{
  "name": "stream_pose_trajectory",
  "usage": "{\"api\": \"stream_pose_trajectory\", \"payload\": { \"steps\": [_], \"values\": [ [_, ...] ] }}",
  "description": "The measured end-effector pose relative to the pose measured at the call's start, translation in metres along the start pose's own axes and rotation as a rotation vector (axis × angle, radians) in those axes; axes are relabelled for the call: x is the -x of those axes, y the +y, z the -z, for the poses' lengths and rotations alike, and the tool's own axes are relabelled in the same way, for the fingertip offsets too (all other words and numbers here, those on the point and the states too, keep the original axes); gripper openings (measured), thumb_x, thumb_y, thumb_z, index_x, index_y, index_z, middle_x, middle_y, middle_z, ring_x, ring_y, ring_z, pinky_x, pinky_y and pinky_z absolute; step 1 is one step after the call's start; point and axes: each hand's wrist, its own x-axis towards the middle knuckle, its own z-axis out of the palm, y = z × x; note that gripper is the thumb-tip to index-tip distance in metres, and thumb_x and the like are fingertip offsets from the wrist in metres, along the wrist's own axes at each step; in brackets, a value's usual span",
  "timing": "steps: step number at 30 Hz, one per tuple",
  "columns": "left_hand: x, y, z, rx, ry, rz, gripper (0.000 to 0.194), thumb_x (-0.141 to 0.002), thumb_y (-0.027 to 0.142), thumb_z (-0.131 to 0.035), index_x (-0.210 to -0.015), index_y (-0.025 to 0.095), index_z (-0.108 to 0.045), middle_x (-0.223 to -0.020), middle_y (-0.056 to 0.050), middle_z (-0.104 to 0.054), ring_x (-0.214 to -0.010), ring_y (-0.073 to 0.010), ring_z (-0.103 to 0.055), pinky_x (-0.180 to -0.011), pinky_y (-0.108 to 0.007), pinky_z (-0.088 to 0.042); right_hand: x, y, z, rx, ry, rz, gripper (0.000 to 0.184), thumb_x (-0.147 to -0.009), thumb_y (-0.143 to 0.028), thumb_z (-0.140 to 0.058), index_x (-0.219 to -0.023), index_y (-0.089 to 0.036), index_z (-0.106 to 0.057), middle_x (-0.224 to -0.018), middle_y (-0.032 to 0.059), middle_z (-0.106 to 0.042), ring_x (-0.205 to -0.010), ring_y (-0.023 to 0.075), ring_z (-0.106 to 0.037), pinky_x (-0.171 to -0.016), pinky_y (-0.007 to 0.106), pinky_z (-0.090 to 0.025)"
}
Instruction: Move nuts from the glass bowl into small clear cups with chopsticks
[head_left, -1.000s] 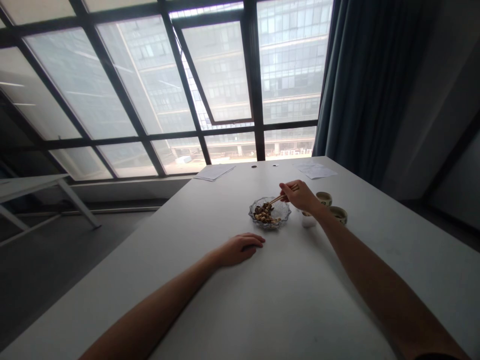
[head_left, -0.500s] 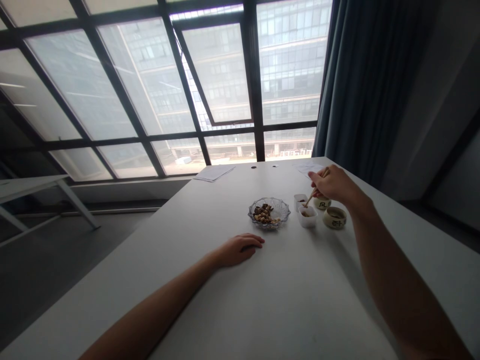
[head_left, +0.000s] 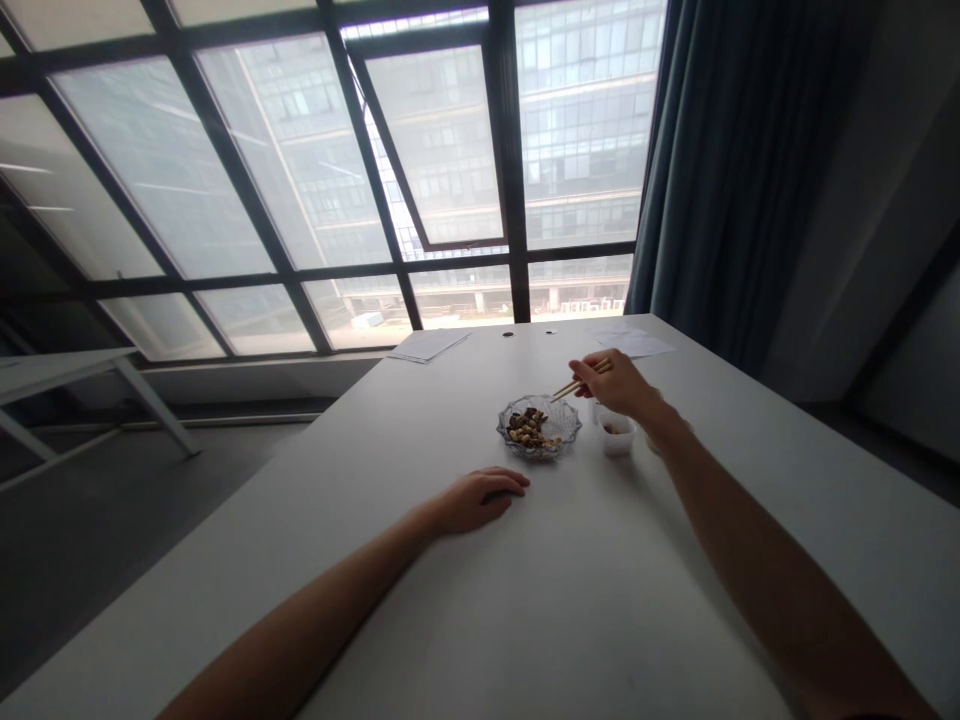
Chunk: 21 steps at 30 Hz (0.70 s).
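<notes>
My right hand [head_left: 611,382] is closed around a pair of wooden chopsticks [head_left: 574,385]. Their tips hover over the right back rim of a clear glass bowl [head_left: 568,425]; whether they pinch anything is too small to tell. Mixed brown and pale pieces, like nuts or dried food [head_left: 527,427], lie in the bowl's left and front part. Just right of it stands a small white plastic cup [head_left: 618,440] with a little brown food inside. A second white cup is mostly hidden behind my right hand. My left hand [head_left: 480,498] rests flat on the table before the bowl, fingers extended, holding nothing.
Behind my right forearm, two round pots are almost wholly covered. Paper sheets lie at the far left [head_left: 430,345] and far right [head_left: 634,340] of the white table [head_left: 487,610]. Beyond are large windows and a dark blue curtain [head_left: 720,180].
My right hand has moved left with the chopsticks, from above the white cup to the glass bowl. The forearm now covers the pots. My left hand has stayed put.
</notes>
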Motion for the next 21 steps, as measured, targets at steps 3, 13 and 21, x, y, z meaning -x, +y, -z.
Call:
{"api": "stream_pose_trajectory", "payload": {
  "steps": [3,13,21],
  "values": [
    [-0.004,0.001,0.0,-0.006,0.004,-0.006,0.028,-0.102,0.025,-0.055,-0.125,0.023,-0.07,-0.137,-0.009,-0.069,-0.126,-0.0217,-0.065,-0.112,-0.032,-0.049,-0.003,0.013,-0.017,0.053,-0.088,0.08,0.03,-0.095,-0.036,-0.07,-0.075,-0.014,-0.074,-0.065,0.008,-0.073,-0.063,0.0202,-0.075,-0.054,0.022,-0.051],
    [-0.008,0.002,0.0,-0.015,-0.004,0.001,0.028,-0.101,0.022,-0.055,-0.126,0.023,-0.07,-0.137,-0.009,-0.068,-0.127,-0.0221,-0.064,-0.112,-0.033,-0.048,-0.006,0.029,-0.029,0.153,-0.18,0.135,0.034,-0.097,-0.036,-0.063,-0.071,-0.015,-0.073,-0.069,0.0086,-0.075,-0.063,0.0197,-0.072,-0.055,0.023,-0.046],
    [-0.006,0.001,0.0,-0.011,0.004,-0.009,0.028,-0.101,0.023,-0.055,-0.126,0.023,-0.07,-0.137,-0.009,-0.068,-0.126,-0.0222,-0.064,-0.112,-0.033,-0.049,-0.008,0.036,-0.033,0.072,-0.114,0.135,0.042,-0.098,-0.044,-0.06,-0.068,-0.016,-0.069,-0.065,0.009,-0.074,-0.061,0.0207,-0.072,-0.055,0.025,-0.05]
  ]
}}
